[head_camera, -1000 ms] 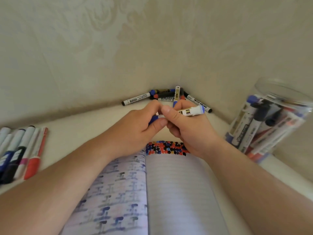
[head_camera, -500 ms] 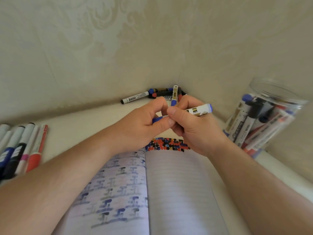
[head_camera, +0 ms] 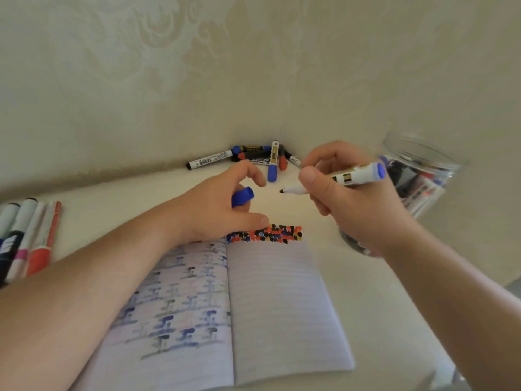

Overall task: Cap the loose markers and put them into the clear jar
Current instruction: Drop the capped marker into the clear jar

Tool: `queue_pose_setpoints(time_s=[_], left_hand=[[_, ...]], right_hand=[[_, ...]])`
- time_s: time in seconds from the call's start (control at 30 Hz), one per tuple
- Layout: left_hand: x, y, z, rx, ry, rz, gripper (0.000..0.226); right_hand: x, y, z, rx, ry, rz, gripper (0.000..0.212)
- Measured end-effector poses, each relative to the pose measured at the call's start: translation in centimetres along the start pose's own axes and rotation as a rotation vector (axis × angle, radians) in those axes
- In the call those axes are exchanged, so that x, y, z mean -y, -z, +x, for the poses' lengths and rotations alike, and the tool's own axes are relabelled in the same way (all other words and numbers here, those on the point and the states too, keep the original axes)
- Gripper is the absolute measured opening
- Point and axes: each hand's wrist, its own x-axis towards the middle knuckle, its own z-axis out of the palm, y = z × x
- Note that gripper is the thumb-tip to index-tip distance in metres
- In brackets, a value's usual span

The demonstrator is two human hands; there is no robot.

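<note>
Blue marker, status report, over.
Right hand grips blue marker, tip bare. Left hand holds its blue cap, apart from tip. Clear jar open, nothing between.

An open lined notebook [head_camera: 282, 306] lies on a pale table [head_camera: 135, 193] in the corner of patterned walls [head_camera: 169, 80], apparently wallpapered.

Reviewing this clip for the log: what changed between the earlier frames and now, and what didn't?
The hands have pulled apart: the blue cap has come off and stays in the left hand, while the right hand has drawn the marker rightward, its dark tip now bare. Earlier, both hands gripped it together. The notebook, the clear jar and the marker pile in the corner stayed put.
</note>
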Motion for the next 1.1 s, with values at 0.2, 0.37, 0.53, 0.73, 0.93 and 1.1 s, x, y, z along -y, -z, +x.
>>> queue_pose_setpoints(time_s=[0.2,0.37,0.53,0.73,0.93,1.1], left_hand=[[-0.1,-1.1,0.0,0.221,0.03,0.427,0.053],[0.5,-1.3,0.3,0.266,0.063,0.517,0.055],[0.5,-1.4,0.6,0.261,0.055,0.552,0.058],[0.7,-1.4,0.6,0.254,0.044,0.562,0.058],[0.8,-1.4,0.6,0.257,0.048,0.56,0.059],[0.9,-1.5,0.7,0.263,0.051,0.557,0.059]], right_hand=[[-3.3,-1.3,-4.2,-0.111,-0.295,0.084,0.019],[-4.5,-2.1,-3.9,-0.174,-0.38,-0.033,0.025],[-4.7,-2.2,-3.5,-0.177,-0.467,-0.122,0.033],[-4.3,-2.4,-3.4,-0.171,-0.485,-0.169,0.033],[-4.5,-2.8,-3.5,-0.18,-0.458,-0.22,0.033],[-4.5,-2.7,-3.6,-0.189,-0.451,-0.207,0.033]])
